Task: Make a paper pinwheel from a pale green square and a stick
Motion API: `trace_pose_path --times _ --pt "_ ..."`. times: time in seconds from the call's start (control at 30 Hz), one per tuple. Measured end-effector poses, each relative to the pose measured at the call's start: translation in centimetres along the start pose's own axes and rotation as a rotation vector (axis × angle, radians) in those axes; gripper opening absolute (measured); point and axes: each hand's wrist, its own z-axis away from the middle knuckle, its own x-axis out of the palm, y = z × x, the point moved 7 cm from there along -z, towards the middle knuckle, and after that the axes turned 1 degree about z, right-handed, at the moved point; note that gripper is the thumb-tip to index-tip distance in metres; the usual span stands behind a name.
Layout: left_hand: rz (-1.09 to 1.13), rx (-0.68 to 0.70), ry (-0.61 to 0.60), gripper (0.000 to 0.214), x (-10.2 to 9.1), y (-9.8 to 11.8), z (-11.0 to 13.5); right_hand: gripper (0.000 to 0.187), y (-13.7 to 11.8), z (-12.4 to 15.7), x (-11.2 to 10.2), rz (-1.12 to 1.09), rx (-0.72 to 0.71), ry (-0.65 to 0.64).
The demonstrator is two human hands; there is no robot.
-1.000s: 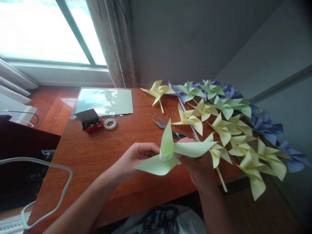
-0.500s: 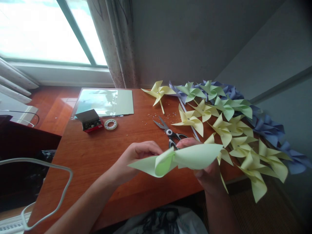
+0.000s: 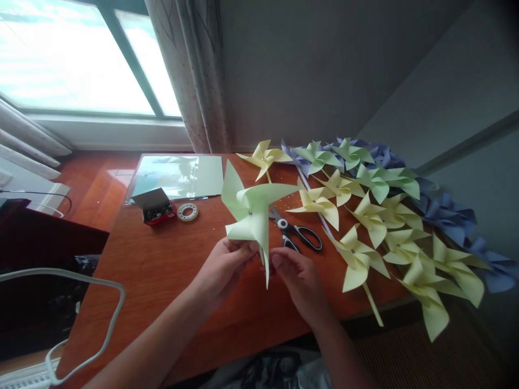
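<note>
A pale green paper pinwheel [image 3: 252,204] faces me upright above the table, its curled blades fixed by a small pin at the centre. My left hand [image 3: 225,267] is closed just under the blades, gripping the pinwheel from behind; its fingertips are partly covered by paper. Close beside the lowest blade, my right hand [image 3: 300,283] is closed with thumb and fingers pinched together; what lies between them is hidden. Black-and-grey scissors [image 3: 290,227] lie on the table just beyond my right hand, their blades partly behind the pinwheel.
Several yellow pinwheels [image 3: 357,256], green pinwheels [image 3: 379,181] and blue pinwheels [image 3: 448,213] crowd the right side. At the left are an open red box [image 3: 159,213] of small metal pieces, a tape roll [image 3: 187,212] and paper sheets in a clear sleeve [image 3: 178,175]. A white cable [image 3: 115,313] loops at lower left.
The green pinwheel has turned from edge-on to facing me and moved left and up. My right hand has come left, away from the yellow pinwheels, uncovering the scissors' handles.
</note>
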Motion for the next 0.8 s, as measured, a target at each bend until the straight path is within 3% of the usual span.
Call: trace_pose_path --times 0.2,0.4,0.53,0.67,0.8 --pt "0.019 -0.099 -0.067 0.029 0.7 -1.0 0.2 0.03 1.2 0.1 1.7 -0.173 0.057 -0.027" --pt "-0.048 -0.084 -0.08 0.025 0.8 -1.2 0.3 0.023 1.9 0.1 1.1 -0.198 0.031 0.053" --pt "-0.244 -0.067 -0.098 0.019 0.8 -1.1 -0.1 0.021 1.5 0.4 0.0 -0.157 -0.027 0.113" --pt "-0.491 0.02 -0.014 0.02 0.1 0.3 -0.5 0.024 0.5 1.0 -0.7 -0.093 -0.074 0.138" --pt "-0.579 0.097 0.08 0.022 -1.1 1.9 -0.5 0.032 0.0 1.9 -0.6 -0.067 -0.133 0.142"
